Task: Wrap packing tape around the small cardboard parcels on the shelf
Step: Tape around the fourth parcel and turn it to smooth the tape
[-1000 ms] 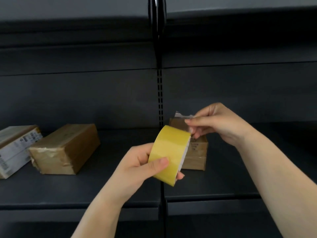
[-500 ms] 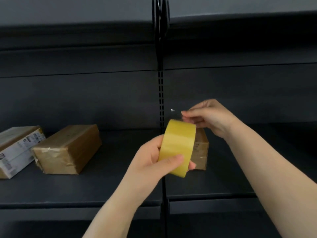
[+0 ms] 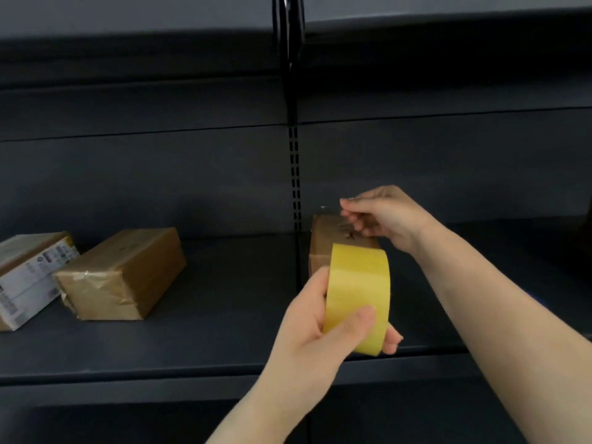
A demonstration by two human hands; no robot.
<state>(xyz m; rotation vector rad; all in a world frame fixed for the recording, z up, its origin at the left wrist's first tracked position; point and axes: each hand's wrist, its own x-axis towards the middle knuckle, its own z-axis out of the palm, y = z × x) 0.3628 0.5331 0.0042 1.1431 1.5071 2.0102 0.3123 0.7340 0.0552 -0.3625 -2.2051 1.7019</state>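
Between your hands: glossy yellow tape roll (image 3: 357, 296), cylindrical, gripped by your left hand (image 3: 315, 334), thumb across its face. Just behind it, a matte cardboard parcel (image 3: 325, 241) on the dark shelf (image 3: 192, 347). Your right hand (image 3: 384, 216) hovers above the parcel, fingertips pinched on the clear tape end.

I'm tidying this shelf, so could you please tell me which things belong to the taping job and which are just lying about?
In use:
- yellow roll of packing tape, gripped by left hand
- small brown cardboard parcel behind it
- right hand, pinching the tape end

Lying about:
- tape-wrapped brown parcel
- white-labelled box
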